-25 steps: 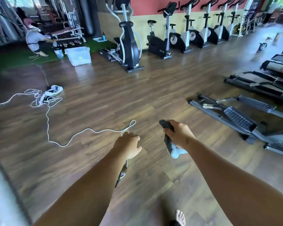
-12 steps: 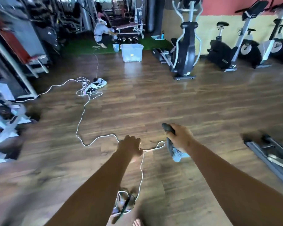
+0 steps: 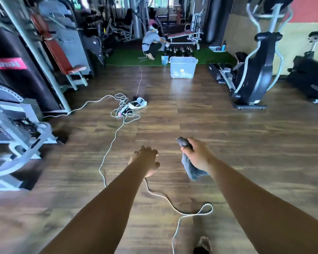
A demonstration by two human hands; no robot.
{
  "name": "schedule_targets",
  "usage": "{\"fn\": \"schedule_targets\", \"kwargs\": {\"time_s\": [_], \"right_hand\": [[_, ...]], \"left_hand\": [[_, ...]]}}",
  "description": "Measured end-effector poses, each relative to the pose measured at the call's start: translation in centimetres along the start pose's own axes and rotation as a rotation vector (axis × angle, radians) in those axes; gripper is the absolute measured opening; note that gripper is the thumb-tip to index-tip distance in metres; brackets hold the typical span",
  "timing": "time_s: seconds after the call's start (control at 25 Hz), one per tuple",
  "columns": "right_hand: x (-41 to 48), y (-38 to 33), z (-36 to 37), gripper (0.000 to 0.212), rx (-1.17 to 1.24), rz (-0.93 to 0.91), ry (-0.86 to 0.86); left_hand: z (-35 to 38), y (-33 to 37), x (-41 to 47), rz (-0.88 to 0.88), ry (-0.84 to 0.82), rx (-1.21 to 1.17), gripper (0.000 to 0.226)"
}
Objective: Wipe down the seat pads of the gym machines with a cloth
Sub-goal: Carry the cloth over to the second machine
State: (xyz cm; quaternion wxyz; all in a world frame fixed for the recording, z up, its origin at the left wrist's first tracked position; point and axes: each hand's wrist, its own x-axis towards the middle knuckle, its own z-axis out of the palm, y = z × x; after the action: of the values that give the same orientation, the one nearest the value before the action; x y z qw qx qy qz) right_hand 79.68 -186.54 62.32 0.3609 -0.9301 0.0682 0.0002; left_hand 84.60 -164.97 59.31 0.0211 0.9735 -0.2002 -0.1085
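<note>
Cloth [image 3: 189, 163] is bunched in the right hand [image 3: 197, 155], fingers wrapped round its middle, 1 dark end poking out above the thumb and the other hanging below the palm. The left hand [image 3: 145, 160] holds nothing that can be seen; its fingers are loosely curled and part open, palm down over the floor [image 3: 237, 134].

No seat pad is within reach of either hand, so the step in hand looks like the walk to the next machine. To do it well, I would shake the cloth out flat before it meets a pad — a wad only wipes with its edges — and keep the left hand free to steady a seat or frame. A white cable [image 3: 110, 151] runs just left of the left hand, passes under that forearm and loops on the floor below the right forearm, close to a foot [image 3: 204, 241] at the bottom edge; it could catch a step.

Ahead and well left of the left hand stands a bench with a red pad [image 3: 57, 52] — a likely target, though which machine comes next cannot be told. Far ahead of the right hand sits a clear plastic bin [image 3: 183, 67], and beyond it another person [image 3: 151, 43] crouches on green turf. To the right of the right hand stands an elliptical trainer [image 3: 255, 70]. The floor is glossy wood plank, with window glare.
</note>
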Motion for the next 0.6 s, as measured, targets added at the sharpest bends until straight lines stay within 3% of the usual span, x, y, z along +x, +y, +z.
{"fn": "schedule_targets", "kwargs": {"time_s": [0.28,0.44,0.6], "right_hand": [[25.4,-0.8,-1.5,0.039,-0.019,-0.147,-0.146],[37.2,-5.0,-0.8,0.016,-0.058,-0.244,-0.185],[48.8,-9.0,3.1,0.011,-0.081,-0.334,-0.183]], "left_hand": [[-5.2,-5.0,18.5,-0.224,0.035,-0.101,0.052],[-8.2,-10.6,27.1,-0.319,0.054,-0.145,0.053],[-9.7,-18.8,36.1,-0.366,0.080,-0.150,0.051]]}}
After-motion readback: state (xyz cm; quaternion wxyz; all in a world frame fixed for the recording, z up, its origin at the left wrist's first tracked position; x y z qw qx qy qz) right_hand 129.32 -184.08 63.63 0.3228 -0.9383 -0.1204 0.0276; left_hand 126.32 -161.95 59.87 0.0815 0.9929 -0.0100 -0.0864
